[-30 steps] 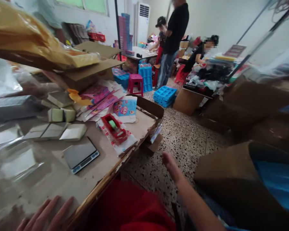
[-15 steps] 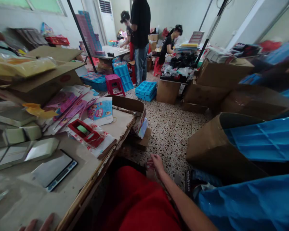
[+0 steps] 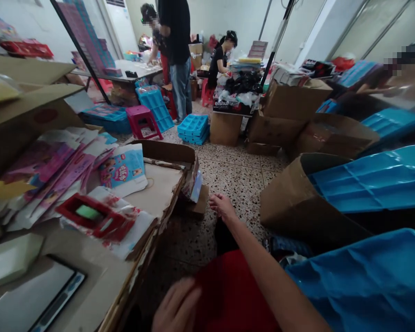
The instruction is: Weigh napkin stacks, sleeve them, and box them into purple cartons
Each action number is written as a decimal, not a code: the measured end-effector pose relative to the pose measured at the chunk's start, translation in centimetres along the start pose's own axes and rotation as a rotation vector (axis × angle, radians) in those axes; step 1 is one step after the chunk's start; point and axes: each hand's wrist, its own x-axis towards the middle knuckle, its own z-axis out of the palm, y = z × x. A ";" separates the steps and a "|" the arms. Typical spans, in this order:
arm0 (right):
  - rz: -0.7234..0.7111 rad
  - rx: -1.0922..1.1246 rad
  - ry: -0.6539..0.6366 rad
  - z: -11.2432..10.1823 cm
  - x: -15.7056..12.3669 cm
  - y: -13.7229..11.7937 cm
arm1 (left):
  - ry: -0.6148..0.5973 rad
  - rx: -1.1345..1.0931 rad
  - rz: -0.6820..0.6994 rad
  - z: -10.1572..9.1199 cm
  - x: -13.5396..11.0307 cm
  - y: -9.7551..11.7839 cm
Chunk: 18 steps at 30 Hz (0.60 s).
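My right hand [image 3: 222,205] reaches forward and down past my knee, low over the speckled floor, fingers loosely curled; nothing shows in it. My left hand [image 3: 176,306] rests on my lap, on the red cloth [image 3: 235,295], fingers together and bent, holding nothing. A cardboard-topped table [image 3: 159,184] stands to my left with a red tape dispenser [image 3: 90,216], a digital scale [image 3: 31,299] and pink printed packets [image 3: 55,166]. A brown cardboard box [image 3: 287,198] holding blue plastic trays [image 3: 370,180] lies just right of my right hand.
Another blue tray [image 3: 363,281] fills the lower right. Stacked blue trays [image 3: 192,127], a pink stool [image 3: 143,121] and more cardboard boxes [image 3: 290,103] stand on the floor ahead. Three people work at the back near a table [image 3: 124,69].
My view has swung right and down. My left hand came off the table edge onto my lap. My right hand moved further forward, low over the floor.
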 end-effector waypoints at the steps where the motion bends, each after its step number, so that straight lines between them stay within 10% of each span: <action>1: 0.010 0.001 0.008 -0.4 1.2 0.2 | 0.039 -0.004 -0.053 2.9 3.6 -0.9; 5: 0.103 0.018 0.015 -1.7 5.8 2.6 | -0.150 0.038 -0.367 11.6 20.8 -5.9; 9: 0.191 0.053 0.025 -0.9 9.1 5.6 | -0.351 0.199 -0.549 15.2 34.4 -12.4; 18: 0.303 0.112 0.070 3.1 17.3 8.8 | -0.905 0.364 -0.735 18.9 41.2 -21.3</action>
